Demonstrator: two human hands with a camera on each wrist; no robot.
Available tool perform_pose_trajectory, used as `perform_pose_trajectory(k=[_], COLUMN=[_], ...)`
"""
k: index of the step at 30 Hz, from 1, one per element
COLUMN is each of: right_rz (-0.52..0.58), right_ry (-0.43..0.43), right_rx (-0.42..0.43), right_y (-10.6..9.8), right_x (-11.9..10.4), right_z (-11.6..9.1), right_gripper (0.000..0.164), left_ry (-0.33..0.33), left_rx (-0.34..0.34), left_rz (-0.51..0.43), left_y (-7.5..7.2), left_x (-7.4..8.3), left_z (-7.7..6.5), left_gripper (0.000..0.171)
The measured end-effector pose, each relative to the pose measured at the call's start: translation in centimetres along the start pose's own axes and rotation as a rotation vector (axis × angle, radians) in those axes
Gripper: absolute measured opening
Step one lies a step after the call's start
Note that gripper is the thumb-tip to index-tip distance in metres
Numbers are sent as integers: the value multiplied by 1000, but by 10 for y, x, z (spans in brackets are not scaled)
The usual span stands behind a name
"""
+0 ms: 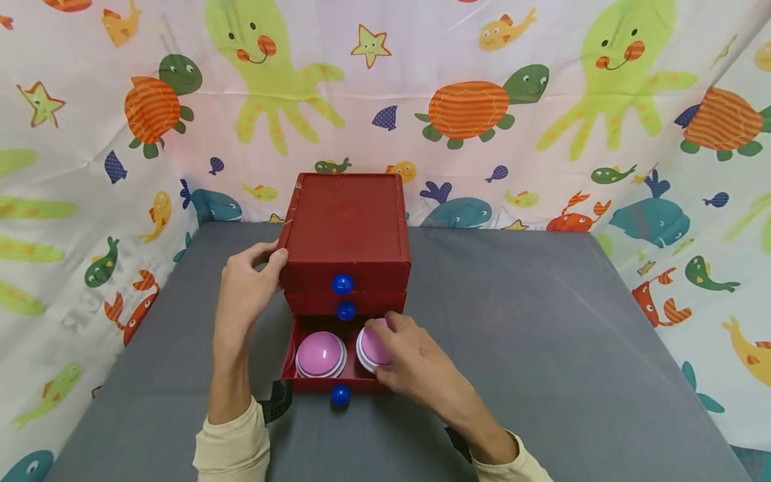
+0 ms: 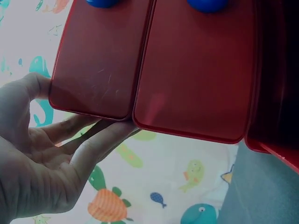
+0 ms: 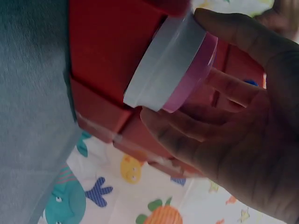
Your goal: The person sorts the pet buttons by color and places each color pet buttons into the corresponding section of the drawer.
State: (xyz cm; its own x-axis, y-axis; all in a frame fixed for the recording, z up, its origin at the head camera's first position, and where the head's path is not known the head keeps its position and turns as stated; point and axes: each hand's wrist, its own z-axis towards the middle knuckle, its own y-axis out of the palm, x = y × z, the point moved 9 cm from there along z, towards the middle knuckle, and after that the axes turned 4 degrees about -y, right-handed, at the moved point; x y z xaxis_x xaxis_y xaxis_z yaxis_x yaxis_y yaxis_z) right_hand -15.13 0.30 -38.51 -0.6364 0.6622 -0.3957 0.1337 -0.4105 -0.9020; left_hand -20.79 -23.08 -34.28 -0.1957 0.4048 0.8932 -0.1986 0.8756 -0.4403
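Observation:
A red cabinet [image 1: 346, 217] of drawers with blue knobs stands before me, its bottom drawer [image 1: 310, 385] pulled out. Inside, on the left, lies a round white button with a pink dome [image 1: 319, 353]. My right hand [image 1: 421, 358] grips a second pink-domed white button [image 3: 166, 63] on the drawer's right side, thumb and fingers around its rim. That button stands tilted in the right wrist view. At the cabinet's upper left corner, my left hand [image 1: 248, 281] holds on, thumb at the top edge and fingers along the side [image 2: 93, 147].
A grey tabletop [image 1: 542, 335] spreads around the cabinet. Behind and at both sides hangs a white cloth [image 1: 385, 80] printed with sea animals. The two upper drawers, with knobs [image 1: 343, 284] in front, are pushed in above the bottom one.

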Motion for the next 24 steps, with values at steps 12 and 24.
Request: perform_pose_trajectory(k=[12, 24], right_rz=[-255, -227], right_ry=[-103, -6], right_rx=[87, -91], right_y=[10, 36], right_x=[-18, -4], right_z=[12, 32], right_gripper=[38, 39], left_ry=[-1, 14], left_rx=[-4, -16], left_rz=[5, -16], left_y=[-1, -2], left_x=[1, -1], left_z=[0, 1], left_gripper=[56, 56])
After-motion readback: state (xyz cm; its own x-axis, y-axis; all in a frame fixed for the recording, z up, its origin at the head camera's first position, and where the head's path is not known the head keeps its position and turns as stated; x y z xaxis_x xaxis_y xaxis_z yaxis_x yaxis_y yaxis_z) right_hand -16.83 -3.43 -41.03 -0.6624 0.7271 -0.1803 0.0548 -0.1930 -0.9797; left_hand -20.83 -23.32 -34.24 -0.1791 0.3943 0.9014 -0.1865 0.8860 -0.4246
